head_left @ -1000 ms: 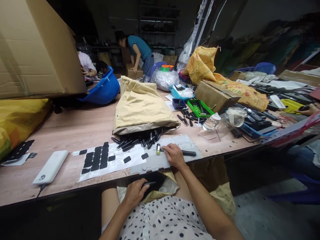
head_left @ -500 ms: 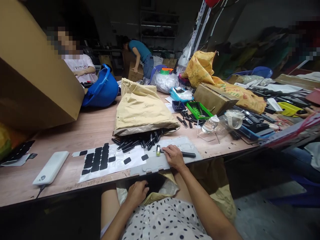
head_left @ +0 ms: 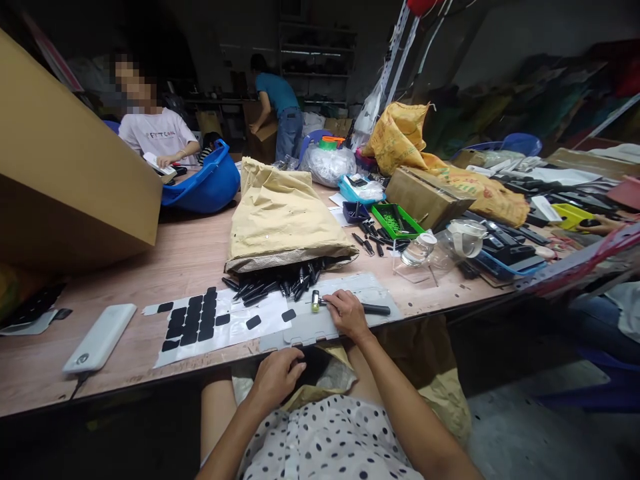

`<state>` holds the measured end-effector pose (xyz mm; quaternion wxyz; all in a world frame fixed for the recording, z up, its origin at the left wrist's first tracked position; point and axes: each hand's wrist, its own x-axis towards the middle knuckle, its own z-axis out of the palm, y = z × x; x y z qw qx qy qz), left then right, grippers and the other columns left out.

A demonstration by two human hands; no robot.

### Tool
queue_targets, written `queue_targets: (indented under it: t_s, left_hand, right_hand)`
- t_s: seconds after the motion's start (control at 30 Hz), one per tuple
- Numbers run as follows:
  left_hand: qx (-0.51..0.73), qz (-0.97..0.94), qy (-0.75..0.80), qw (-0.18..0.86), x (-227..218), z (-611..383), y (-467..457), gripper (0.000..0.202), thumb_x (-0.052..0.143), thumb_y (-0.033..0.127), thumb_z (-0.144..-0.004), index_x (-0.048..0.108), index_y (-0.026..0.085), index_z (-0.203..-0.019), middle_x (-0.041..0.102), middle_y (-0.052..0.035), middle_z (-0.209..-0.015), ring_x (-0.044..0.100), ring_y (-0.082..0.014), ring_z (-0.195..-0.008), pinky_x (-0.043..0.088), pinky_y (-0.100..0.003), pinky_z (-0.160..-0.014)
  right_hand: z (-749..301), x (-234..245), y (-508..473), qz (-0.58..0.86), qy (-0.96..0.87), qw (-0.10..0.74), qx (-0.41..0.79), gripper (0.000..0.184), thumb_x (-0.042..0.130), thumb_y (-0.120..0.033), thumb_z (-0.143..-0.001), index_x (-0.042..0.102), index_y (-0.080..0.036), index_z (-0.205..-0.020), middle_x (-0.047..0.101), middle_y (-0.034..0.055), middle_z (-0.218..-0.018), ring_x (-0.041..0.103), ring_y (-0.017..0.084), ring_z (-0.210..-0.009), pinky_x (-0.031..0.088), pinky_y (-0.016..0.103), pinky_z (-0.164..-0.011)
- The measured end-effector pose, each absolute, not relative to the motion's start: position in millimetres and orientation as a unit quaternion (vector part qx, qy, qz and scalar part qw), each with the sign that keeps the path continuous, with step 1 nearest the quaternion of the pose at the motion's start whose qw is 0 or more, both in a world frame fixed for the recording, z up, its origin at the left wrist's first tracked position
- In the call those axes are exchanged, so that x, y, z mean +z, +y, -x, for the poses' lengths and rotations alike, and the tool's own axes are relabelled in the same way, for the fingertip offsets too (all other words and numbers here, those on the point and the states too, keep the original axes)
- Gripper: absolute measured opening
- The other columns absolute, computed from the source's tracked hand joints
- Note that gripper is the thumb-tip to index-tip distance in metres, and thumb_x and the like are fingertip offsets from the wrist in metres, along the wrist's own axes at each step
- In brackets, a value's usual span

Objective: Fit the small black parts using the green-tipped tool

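Note:
My right hand (head_left: 346,313) lies over the handle of a small hammer (head_left: 373,309) with a yellowish head, fingers curled down round its shaft. The hammer rests flat on a grey board (head_left: 280,340) at the table's front edge. My left hand (head_left: 277,379) is above an open paper sack (head_left: 330,383) on my lap, just below the edge. Its fingers are bent together, and what they hold, if anything, is hidden. Left of the board, a white sheet (head_left: 235,333) carries rows of black rounded stickers (head_left: 193,317). Behind it, black pen-shaped parts (head_left: 260,287) spill from a tan paper bag (head_left: 280,220).
A white power bank (head_left: 100,339) with a cable lies left; a large cardboard box (head_left: 75,153) leans in above it. Farther back stand a blue basin (head_left: 205,183), a green tray (head_left: 397,221) and a clear jar (head_left: 419,249). Two co-workers are beyond the table.
My left hand has risen slightly out of the sack toward the table edge. My right hand and the hammer stay put. The co-worker at the back left has shifted and shows more.

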<state>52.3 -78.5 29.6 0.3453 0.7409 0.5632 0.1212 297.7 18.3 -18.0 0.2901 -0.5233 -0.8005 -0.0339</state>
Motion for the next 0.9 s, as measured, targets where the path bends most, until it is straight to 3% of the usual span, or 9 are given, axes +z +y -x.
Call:
queue_targets:
  t_s: [0.9]
  left_hand:
    - [0.206, -0.731, 0.563, 0.327, 34, -42, -76, 0.022, 0.059, 0.035, -0.088, 0.077, 0.027, -0.098, 0.080, -0.0020, -0.091, 0.069, -0.0183, -0.072, 0.056, -0.029, -0.075]
  right_hand:
    - [-299, -12, 17, 0.528, -0.801, 0.282, -0.022, 0.027, 0.057, -0.015, -0.093, 0.076, -0.026, -0.109, 0.066, 0.0053, -0.089, 0.055, 0.021, -0.086, 0.043, 0.033, -0.078]
